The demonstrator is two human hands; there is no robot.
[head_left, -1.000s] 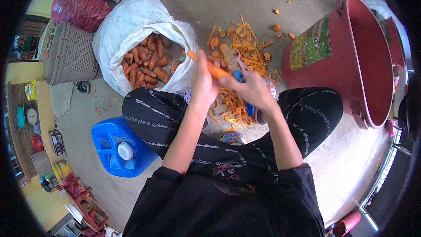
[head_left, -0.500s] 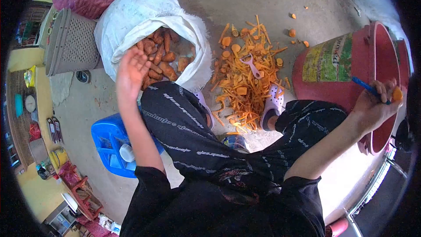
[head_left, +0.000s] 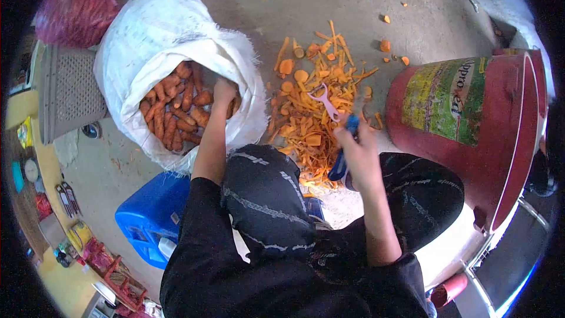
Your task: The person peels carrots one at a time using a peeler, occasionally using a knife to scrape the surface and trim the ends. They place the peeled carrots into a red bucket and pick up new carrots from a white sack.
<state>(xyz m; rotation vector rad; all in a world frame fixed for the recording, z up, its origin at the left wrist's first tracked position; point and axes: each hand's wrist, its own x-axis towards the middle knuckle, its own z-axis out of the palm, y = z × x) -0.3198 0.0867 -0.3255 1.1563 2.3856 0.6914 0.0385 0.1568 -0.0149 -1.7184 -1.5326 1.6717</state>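
Note:
My left hand [head_left: 224, 91] reaches into the mouth of the white sack [head_left: 159, 23], among unpeeled carrots [head_left: 170, 112]; its fingers are hidden there. My right hand [head_left: 360, 147] is wrapped round a blue-handled knife [head_left: 337, 166] above the floor between my legs, its blade blurred. Under and beyond it lies a heap of orange peelings and cut carrot pieces [head_left: 313, 140]. A pink peeler [head_left: 323, 103] rests on this heap, just left of my right hand.
A large red tub [head_left: 435, 106] lies tilted at the right. The blue jerrycan [head_left: 150, 212] is beside my left leg. Behind the sack's left side are a grey perforated basket [head_left: 73, 91] and a red mesh sack [head_left: 76, 12]. Carrot ends [head_left: 385, 45] are scattered on the floor.
My left hand has gone from above the sack's opening into it. My right hand has moved left from the tub to the peelings, keeping the knife; the orange piece beside its fingers no longer shows.

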